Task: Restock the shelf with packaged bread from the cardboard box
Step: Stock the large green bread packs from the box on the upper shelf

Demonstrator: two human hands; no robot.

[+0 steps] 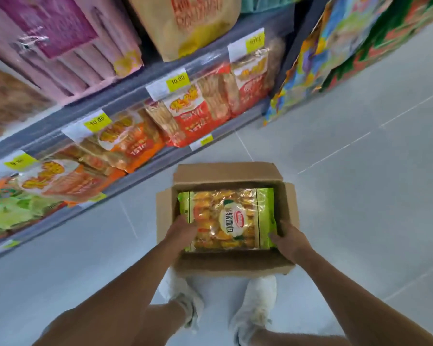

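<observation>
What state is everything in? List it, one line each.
Box: open, flaps out, on the floor.
Bread pack: flat in the box, held at both sides.
Left hand: grips the pack's left edge.
Right hand: grips its right corner.
Shelf: stocked.

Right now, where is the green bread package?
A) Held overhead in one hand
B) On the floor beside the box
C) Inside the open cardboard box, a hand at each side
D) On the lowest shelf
C: the green bread package lies inside the open cardboard box, with the left hand and the right hand gripping its near corners.
</observation>
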